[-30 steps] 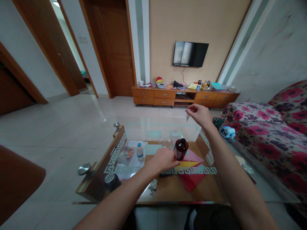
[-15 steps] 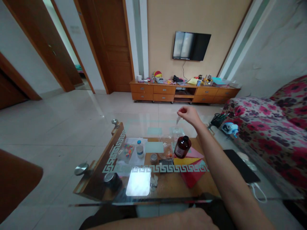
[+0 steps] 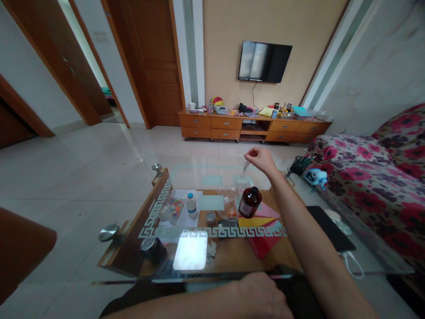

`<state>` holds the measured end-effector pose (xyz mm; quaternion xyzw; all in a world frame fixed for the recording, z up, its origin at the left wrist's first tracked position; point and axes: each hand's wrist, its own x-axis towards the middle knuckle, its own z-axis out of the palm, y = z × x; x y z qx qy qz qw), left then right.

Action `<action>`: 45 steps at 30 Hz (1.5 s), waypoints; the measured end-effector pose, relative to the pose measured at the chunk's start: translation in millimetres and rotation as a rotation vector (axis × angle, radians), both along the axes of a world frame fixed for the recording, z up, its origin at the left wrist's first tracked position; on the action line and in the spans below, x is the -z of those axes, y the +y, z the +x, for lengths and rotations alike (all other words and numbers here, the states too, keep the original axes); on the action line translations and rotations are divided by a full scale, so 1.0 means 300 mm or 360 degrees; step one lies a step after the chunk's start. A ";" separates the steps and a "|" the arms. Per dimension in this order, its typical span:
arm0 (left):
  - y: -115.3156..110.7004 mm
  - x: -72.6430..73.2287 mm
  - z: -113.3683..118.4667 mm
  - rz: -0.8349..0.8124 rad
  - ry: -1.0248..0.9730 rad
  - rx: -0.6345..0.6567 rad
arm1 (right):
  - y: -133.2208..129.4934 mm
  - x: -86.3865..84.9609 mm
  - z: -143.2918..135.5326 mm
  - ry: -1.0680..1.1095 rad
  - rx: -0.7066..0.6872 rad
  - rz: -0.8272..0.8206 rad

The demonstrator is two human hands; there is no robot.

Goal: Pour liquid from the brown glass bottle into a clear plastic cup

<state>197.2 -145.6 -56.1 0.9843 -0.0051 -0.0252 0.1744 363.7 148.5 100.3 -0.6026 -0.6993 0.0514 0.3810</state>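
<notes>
Stretched out over the far side of the glass table point(image 3: 191, 170), my right hand point(image 3: 260, 159) pinches a small translucent tapered piece point(image 3: 246, 166) between thumb and fingers. The piece points downward above a clear plastic box point(image 3: 242, 180). Closer to me, below that wrist, stands a brown bottle point(image 3: 250, 204) with a black cap and a pale label. My left hand point(image 3: 260, 294) rests low at the near table edge, over my lap, back of the hand up. Its fingers bend down out of sight, so I cannot see whether it holds anything.
A small blue-capped bottle point(image 3: 191, 206), a round tin point(image 3: 210, 218) and a bag of colourful bits point(image 3: 173, 208) are at the table's middle and left. Nearer are a dark jar point(image 3: 153, 250) and a bright white panel point(image 3: 191, 252). A black tablet point(image 3: 328, 227) lies right.
The whole view has shifted slightly. My right hand keeps its pinch on the small piece in nearly the same place. My left hand shows a little higher in the picture.
</notes>
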 end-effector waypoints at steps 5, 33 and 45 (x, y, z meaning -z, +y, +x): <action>0.104 -0.161 -0.068 0.0221 0.0011 -0.0174 | -0.002 0.014 0.003 -0.0020 0.0004 0.0022; 0.180 -0.222 -0.130 0.0267 0.0022 -0.0230 | 0.019 0.066 0.035 -0.0446 -0.0052 -0.0200; 0.168 -0.230 -0.147 0.0377 0.0074 -0.0285 | -0.008 0.132 0.145 -0.0615 0.0237 -0.1270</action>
